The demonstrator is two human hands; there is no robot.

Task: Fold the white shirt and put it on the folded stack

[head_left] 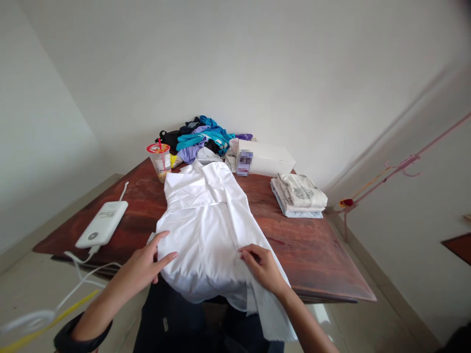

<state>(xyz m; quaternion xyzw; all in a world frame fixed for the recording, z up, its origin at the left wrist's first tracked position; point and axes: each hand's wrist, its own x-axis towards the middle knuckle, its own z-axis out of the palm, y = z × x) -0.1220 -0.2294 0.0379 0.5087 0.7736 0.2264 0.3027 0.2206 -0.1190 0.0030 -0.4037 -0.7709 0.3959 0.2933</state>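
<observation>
Smooth white garment [196, 230], lightly creased, drapes off the wooden table [305, 255] between both hands: left hand [156, 257] spread at its side, right hand [263, 267] pinching its cloth. Beyond the right, squared folded clothes [300, 193]; outward of the left, a rounded power bank [105, 223].

Head camera: worn on the person's head, facing forward and tilted down
Dark trousers [169, 309]: nearest, at the bottom edge
Left hand [147, 261], right hand [263, 268]: close, low in view
Wooden desk [305, 255]: beyond, seen from above its near side
Back wall [235, 63]: farthest, across the top
</observation>
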